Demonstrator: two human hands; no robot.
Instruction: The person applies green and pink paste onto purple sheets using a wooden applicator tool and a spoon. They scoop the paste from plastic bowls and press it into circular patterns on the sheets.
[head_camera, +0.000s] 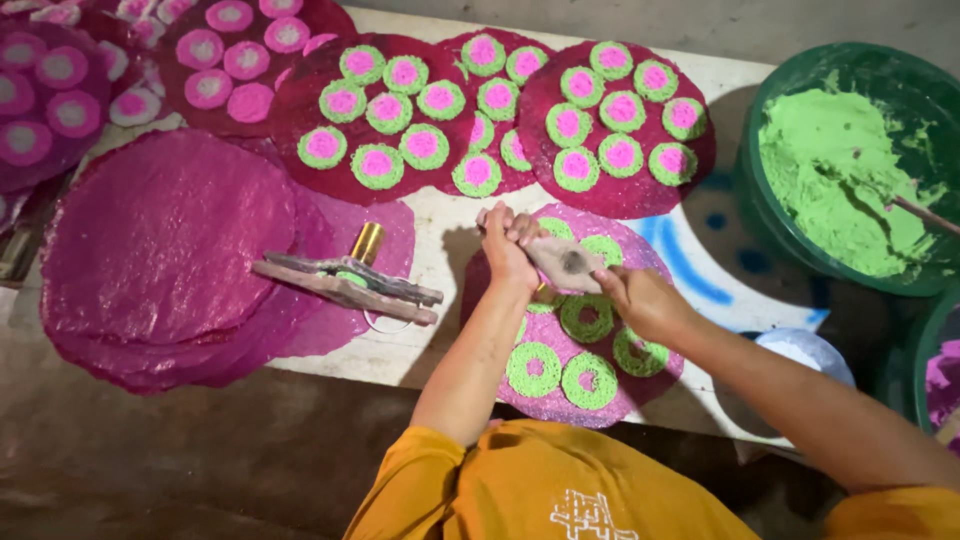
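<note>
My left hand (508, 247) and my right hand (645, 300) both grip a grey wooden press tool (566, 263), the left at its far end and the right at its near end. The tool is held over a round magenta sheet (560, 408) on the white table (440, 225). Several green paste rings with open centres (533, 368) lie on that sheet. Part of the sheet is hidden by my hands and arms.
A second wooden press (345, 281) with a brass tube (367, 242) rests on a stack of plain magenta sheets (160, 250). Sheets with green-and-pink rounds (620, 125) lie behind. A green basin of green paste (850, 165), a white bowl (805, 350) and a tub of pink paste (940, 380) stand at the right.
</note>
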